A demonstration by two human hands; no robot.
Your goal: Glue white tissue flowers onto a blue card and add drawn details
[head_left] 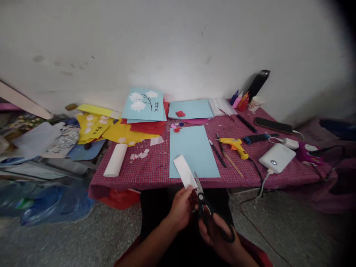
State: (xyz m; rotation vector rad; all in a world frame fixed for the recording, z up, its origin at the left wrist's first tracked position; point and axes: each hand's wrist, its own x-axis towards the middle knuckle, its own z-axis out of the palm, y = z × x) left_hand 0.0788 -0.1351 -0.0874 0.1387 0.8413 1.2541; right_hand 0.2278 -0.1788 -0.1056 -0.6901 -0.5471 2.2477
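My left hand (181,207) pinches the lower end of a folded strip of white paper (184,170), which reaches up over a light blue sheet (191,148). In my right hand (221,235) is a pair of black-handled scissors (204,203), thumb and fingers through the loops. The blades point up, slightly apart, close beside the strip's right edge near my left fingertips. Whether they touch the paper I cannot tell. A white roll or folded pad of tissue (116,160) lies at the table's left, beside torn white scraps (139,154).
A yellow glue gun (235,145), pens (217,154) and a white power bank (277,158) with cables lie to the right. At the back are a blue card with white paper flowers (143,104), paint bottles (243,102) and a black flask (258,84).
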